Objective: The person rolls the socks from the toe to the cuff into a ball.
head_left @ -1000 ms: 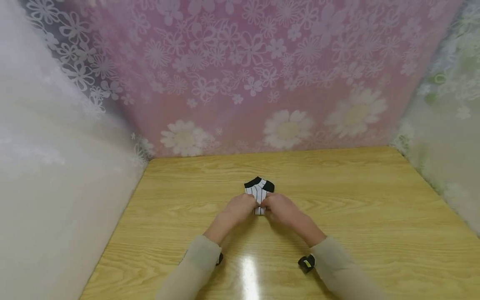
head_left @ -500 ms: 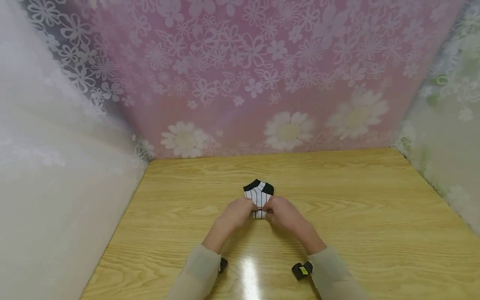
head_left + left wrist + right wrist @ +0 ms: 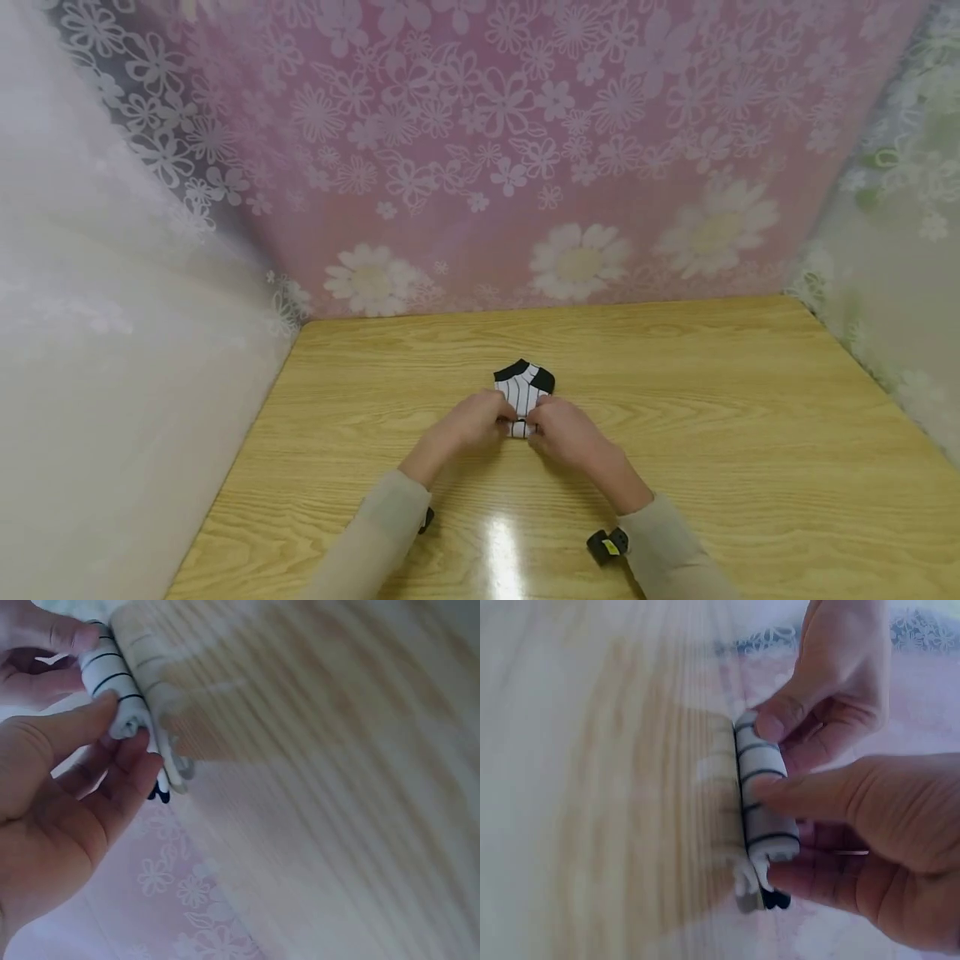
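Observation:
A white sock with thin black stripes and black tips [image 3: 523, 386] lies mid-table, its near end rolled into a tight tube [image 3: 761, 791]. My left hand [image 3: 480, 419] pinches the left end of the roll between thumb and fingers [image 3: 67, 735]. My right hand [image 3: 562, 427] pinches the right end, with the thumb on top and the fingers underneath [image 3: 870, 825]. In the left wrist view the roll [image 3: 112, 682] shows between both hands, with loose sock layers hanging below it. The far part of the sock lies flat on the wood.
The wooden table [image 3: 750, 433] is bounded by a pink floral curtain [image 3: 525, 167] at the back and pale translucent sheets on the left [image 3: 112, 333] and right [image 3: 900, 292]. A black wrist camera [image 3: 607, 546] sits on my right sleeve.
Both hands stay pinched on the rolled near end. Sock and hands have drifted slightly to the right, and my forearms have shifted a little.

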A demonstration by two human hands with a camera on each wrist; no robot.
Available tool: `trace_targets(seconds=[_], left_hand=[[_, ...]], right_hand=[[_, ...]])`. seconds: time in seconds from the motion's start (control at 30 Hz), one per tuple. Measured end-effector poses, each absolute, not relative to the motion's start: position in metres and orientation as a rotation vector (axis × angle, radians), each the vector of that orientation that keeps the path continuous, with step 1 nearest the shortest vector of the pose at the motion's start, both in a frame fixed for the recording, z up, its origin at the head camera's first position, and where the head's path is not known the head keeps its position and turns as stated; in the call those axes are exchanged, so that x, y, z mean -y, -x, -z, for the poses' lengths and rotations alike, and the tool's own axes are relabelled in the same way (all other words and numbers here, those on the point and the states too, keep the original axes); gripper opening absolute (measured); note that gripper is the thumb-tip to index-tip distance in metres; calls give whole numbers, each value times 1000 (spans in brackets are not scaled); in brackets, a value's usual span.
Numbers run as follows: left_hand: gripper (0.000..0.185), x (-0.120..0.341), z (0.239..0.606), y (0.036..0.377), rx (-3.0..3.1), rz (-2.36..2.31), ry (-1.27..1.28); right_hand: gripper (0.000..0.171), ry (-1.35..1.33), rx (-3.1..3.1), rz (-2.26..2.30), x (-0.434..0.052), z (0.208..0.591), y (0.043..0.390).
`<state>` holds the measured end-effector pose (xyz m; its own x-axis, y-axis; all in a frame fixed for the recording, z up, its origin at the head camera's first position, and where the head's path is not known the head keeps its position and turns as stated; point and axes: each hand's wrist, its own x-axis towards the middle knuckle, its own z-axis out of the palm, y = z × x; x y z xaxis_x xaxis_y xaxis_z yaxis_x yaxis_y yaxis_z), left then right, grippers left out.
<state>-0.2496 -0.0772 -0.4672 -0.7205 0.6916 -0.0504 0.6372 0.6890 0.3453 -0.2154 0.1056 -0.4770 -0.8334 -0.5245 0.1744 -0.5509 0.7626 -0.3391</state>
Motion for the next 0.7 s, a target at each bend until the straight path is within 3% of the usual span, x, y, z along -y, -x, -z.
trace_targets(seconds=[0.4,0.7], left_hand=[[15,74,463,245,-2773,-330,-1131],[5,76,462,238,-2894,-156,-1247]], right_hand=[[20,-1109,2812,-289,-108,470,225],[25,-1159,2859,-397,-108,468,228]])
